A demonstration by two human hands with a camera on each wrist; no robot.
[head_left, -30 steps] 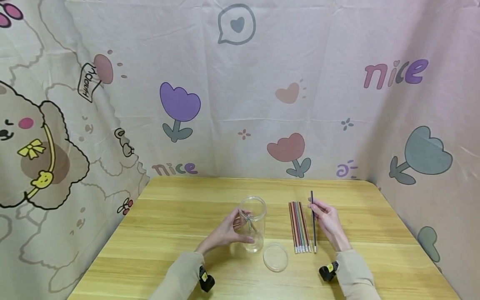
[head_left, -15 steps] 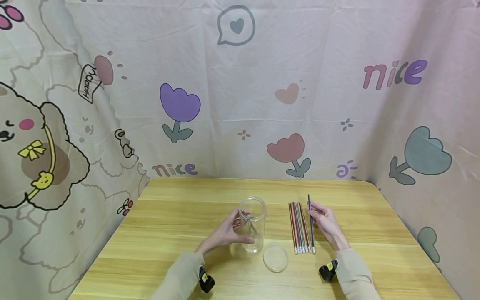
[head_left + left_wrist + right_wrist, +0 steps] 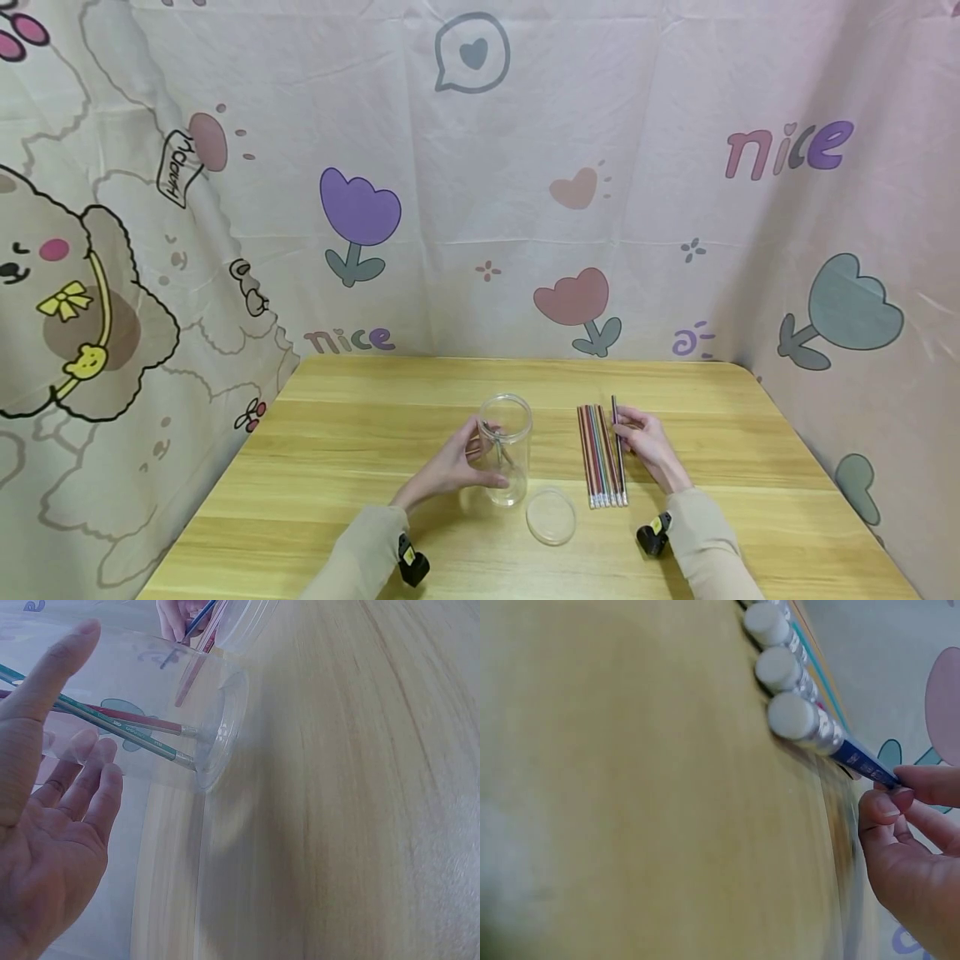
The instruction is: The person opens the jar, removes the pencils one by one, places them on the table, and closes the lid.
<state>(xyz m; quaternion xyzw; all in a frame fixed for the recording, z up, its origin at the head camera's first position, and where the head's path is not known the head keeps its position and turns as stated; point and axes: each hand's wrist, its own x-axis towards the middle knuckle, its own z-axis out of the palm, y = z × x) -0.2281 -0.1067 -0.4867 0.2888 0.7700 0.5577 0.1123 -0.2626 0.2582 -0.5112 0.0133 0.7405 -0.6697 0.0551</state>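
Note:
A clear, tall jar (image 3: pixel 519 467) stands upright on the table, and my left hand (image 3: pixel 450 468) grips it from the left. In the left wrist view a green pencil (image 3: pixel 124 729) and a red pencil (image 3: pixel 146 721) lean inside the jar. My right hand (image 3: pixel 649 443) pinches a dark blue pencil (image 3: pixel 859 760) between thumb and fingers. Its white eraser end is down by the table, right beside the row of pencils (image 3: pixel 597 458). Those pencils lie side by side, with their erasers toward me.
A round clear lid (image 3: pixel 551 517) lies flat between the jar and the pencil row. The wooden table (image 3: pixel 360 417) ends at a printed cloth backdrop (image 3: pixel 465 192). A small black camera sits on each wrist.
My right hand has moved left with the dark blue pencil, bringing it up against the right side of the row. The left hand and jar have stayed put.

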